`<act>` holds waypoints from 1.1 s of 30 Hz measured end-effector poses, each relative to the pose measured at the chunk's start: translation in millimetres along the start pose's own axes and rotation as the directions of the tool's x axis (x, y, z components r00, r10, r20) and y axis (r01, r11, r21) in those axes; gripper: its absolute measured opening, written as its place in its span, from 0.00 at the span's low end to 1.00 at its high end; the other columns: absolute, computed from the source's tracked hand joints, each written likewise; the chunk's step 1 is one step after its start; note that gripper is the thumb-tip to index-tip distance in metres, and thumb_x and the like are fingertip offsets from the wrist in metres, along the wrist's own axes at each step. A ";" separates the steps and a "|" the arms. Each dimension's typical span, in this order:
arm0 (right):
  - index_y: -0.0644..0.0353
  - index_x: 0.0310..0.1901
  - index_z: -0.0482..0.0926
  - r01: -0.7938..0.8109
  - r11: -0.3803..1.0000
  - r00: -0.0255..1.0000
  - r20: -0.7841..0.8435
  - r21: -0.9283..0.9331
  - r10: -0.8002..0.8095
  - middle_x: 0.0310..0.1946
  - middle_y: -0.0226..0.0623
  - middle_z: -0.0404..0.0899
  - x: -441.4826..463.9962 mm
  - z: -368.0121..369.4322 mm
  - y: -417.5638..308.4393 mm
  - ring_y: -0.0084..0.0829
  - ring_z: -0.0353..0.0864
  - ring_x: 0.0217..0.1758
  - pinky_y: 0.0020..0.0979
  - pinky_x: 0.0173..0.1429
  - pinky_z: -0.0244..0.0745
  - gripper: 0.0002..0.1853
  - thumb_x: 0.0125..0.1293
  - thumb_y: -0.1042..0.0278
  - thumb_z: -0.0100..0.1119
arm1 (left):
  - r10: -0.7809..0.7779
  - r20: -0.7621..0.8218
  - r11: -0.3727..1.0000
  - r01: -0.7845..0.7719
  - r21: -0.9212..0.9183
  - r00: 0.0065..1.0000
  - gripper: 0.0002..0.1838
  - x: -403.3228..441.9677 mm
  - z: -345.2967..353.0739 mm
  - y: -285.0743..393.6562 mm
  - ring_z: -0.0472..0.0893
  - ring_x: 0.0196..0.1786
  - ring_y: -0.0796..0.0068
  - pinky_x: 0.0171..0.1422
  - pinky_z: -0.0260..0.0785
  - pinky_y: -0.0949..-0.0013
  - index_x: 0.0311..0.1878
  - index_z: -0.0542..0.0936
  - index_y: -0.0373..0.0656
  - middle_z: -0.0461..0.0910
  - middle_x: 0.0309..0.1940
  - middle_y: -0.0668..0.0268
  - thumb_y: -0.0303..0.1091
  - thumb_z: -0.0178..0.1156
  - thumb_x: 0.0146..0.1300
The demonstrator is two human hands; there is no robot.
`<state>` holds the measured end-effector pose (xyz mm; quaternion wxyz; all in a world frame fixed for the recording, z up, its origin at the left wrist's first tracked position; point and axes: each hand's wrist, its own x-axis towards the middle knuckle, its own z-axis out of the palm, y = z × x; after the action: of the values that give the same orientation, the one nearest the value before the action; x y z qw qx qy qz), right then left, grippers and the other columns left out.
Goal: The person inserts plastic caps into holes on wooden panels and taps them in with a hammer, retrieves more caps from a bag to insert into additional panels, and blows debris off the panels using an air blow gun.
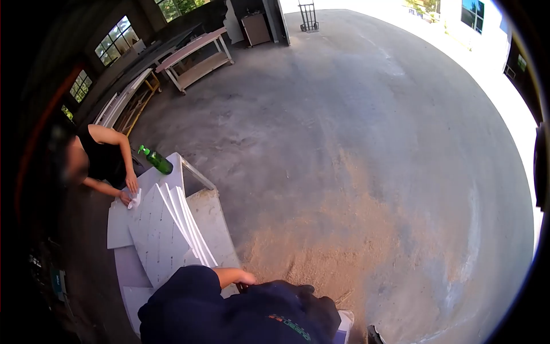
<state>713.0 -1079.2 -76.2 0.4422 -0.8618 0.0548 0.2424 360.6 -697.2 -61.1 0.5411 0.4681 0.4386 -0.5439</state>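
My left hand is in front of my dark shirt, at the end of a bare forearm that reaches to the right. It is beside the right edge of the table; its fingers are too small and partly hidden to make out. My right hand does not show. Left of my hand, white panels lie stacked and fanned out on the table. A green pump bottle stands at the table's far end.
At the table's left side, a person in a dark sleeveless top has both hands on a white cloth. Workbenches stand at the back left, and a hand truck at the back. Brown dust covers part of the floor.
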 end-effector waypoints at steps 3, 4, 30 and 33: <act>0.70 0.57 0.71 -0.015 1.000 0.991 0.131 0.007 0.014 0.43 0.49 0.80 34.1 9.9 -30.0 0.44 0.82 0.42 0.44 0.47 0.77 0.24 0.62 0.66 0.62 | 0.048 0.104 0.981 -0.027 -0.192 0.993 0.21 2.0 -8.6 -6.7 0.83 0.45 0.69 0.51 0.77 0.57 0.60 0.79 0.54 0.84 0.49 0.67 0.51 0.53 0.70; 0.70 0.57 0.71 -0.029 1.000 0.985 0.169 -0.003 0.029 0.43 0.49 0.80 44.4 13.0 -35.2 0.44 0.82 0.41 0.44 0.46 0.77 0.24 0.62 0.66 0.62 | 0.070 0.161 0.967 -0.027 -0.254 0.984 0.21 11.0 -11.9 -8.0 0.83 0.47 0.70 0.52 0.77 0.58 0.60 0.78 0.54 0.84 0.50 0.68 0.52 0.52 0.70; 0.60 0.49 0.76 0.153 0.968 0.851 0.525 -0.197 -0.028 0.34 0.38 0.80 514.3 263.7 -472.6 0.30 0.81 0.29 0.32 0.30 0.75 0.13 0.66 0.65 0.59 | 0.212 -0.967 0.832 -0.545 0.104 0.140 0.16 72.6 -296.4 249.8 0.73 0.58 0.47 0.63 0.67 0.54 0.54 0.78 0.48 0.73 0.57 0.56 0.40 0.55 0.66; 0.60 0.51 0.76 0.170 0.938 0.828 0.560 -0.303 0.031 0.36 0.41 0.81 528.0 336.7 -529.8 0.33 0.82 0.32 0.34 0.32 0.77 0.14 0.66 0.66 0.59 | 0.351 -0.933 0.818 -0.509 0.268 0.073 0.14 17.0 -397.7 291.6 0.73 0.56 0.46 0.62 0.67 0.53 0.50 0.79 0.50 0.73 0.55 0.55 0.40 0.56 0.64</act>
<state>1215.1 -430.8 -98.2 0.2920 -0.8182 -0.1508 0.4718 666.0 -317.7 -139.7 0.3160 0.7698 0.5491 0.0782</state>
